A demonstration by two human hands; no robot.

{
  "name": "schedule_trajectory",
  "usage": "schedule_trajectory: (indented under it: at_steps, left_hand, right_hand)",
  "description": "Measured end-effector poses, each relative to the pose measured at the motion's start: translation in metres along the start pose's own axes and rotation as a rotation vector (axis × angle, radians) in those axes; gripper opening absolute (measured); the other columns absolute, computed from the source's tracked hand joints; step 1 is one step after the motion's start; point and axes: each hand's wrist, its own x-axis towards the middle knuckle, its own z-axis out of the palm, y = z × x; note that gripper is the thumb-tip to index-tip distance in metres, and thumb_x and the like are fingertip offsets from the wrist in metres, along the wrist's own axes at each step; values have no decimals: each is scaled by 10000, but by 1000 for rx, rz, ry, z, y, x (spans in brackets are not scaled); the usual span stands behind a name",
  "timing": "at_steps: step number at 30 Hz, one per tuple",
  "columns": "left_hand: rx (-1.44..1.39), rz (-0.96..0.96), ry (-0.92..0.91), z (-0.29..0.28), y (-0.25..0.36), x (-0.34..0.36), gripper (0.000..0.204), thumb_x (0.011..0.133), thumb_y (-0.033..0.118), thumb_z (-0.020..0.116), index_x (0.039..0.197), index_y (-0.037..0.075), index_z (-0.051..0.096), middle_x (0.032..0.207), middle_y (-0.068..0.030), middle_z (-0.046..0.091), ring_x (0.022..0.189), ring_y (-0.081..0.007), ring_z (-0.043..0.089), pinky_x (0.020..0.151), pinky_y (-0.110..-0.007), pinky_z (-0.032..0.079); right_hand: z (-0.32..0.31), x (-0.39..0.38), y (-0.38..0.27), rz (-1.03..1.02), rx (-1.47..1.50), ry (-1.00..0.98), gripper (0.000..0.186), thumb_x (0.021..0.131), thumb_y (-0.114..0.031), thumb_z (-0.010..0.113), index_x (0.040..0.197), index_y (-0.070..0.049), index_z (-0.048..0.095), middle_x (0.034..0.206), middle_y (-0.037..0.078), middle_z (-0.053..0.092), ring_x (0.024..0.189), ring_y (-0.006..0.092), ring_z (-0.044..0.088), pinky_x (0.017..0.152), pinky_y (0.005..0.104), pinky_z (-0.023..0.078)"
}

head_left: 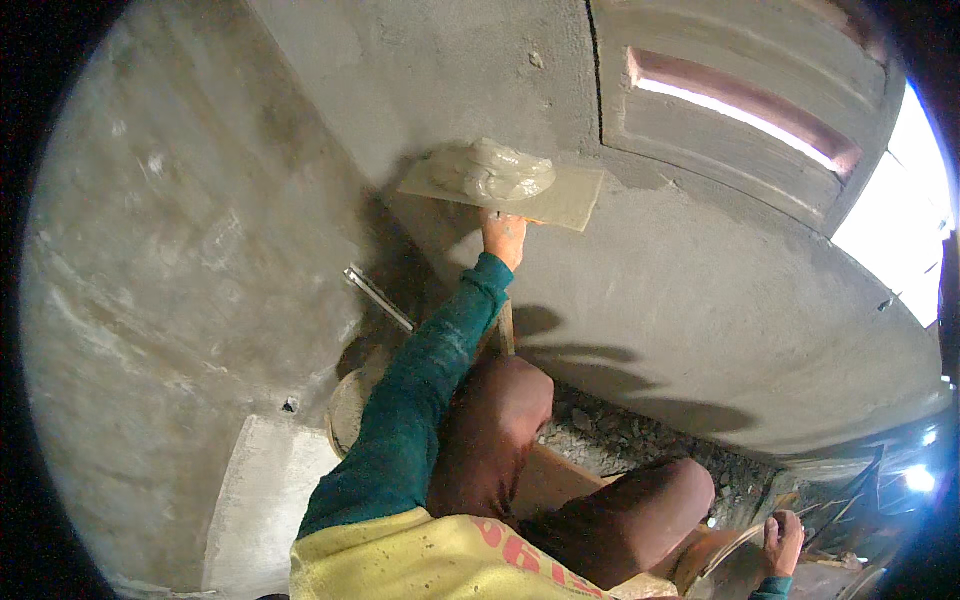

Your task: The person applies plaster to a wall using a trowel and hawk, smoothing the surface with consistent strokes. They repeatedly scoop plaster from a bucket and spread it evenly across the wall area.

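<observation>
My left hand [503, 240] reaches up and forward, closed under a flat rectangular hawk [572, 203]. A thick heap of wet grey plaster [495, 172] lies on the left and middle of the board. The hawk is close to the plastered wall [480, 70]; whether they touch I cannot tell. At the lower right my right hand [783, 545] has its fingers curled, beside a curved rim [725, 548]. What it grips, if anything, does not show.
A round container [345, 412] is partly hidden behind my left arm, near a thin metal bar [380, 298]. Rubble [630, 435] lies along the wall base beyond my knees. A slotted panel [740, 105] and a bright opening [900, 200] are at the upper right. A lamp [918, 478] glares at the right.
</observation>
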Motion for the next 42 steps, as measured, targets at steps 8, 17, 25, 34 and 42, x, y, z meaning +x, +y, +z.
schedule_trajectory:
  at_steps: [8,17,25,34,42]
  left_hand:
    - [-431,174,347,88,-79,30,209,957,105,547,1153,43,583,1085,-128,655,989,-278,645,834,-396,539]
    - [-1338,-496,80,-26,16,41,288,997,248,467,1139,40,606,960,-113,676,777,-194,661,489,-289,483]
    - [-1150,-28,235,-59,18,63,252,954,197,556,1069,-25,586,861,-156,666,766,-272,672,677,-398,526]
    - [-712,464,344,-179,24,109,325,970,182,511,1223,-19,538,1210,-232,595,1102,-373,554,944,-441,457]
    - [-1366,194,-8,-273,59,121,501,1028,353,364,1298,-40,517,1358,-191,537,1226,-286,483,1076,-393,364]
  right_hand:
    - [3,44,-95,40,60,-200,236,884,-184,634,1024,5,657,973,201,668,936,408,634,828,457,493]
    - [-31,128,-275,-106,59,-209,218,906,-186,617,981,13,664,893,196,661,793,384,652,688,421,510]
    - [-79,222,-445,-307,156,-352,238,878,-138,659,1057,18,677,951,207,665,872,373,664,777,418,524]
    - [-107,301,-624,-884,-198,442,472,823,-127,671,1281,-63,573,1260,148,552,1119,350,533,925,465,439]
    - [-129,352,-674,-951,-347,649,331,825,-174,618,1123,-41,563,1122,153,579,1055,320,580,836,475,489]
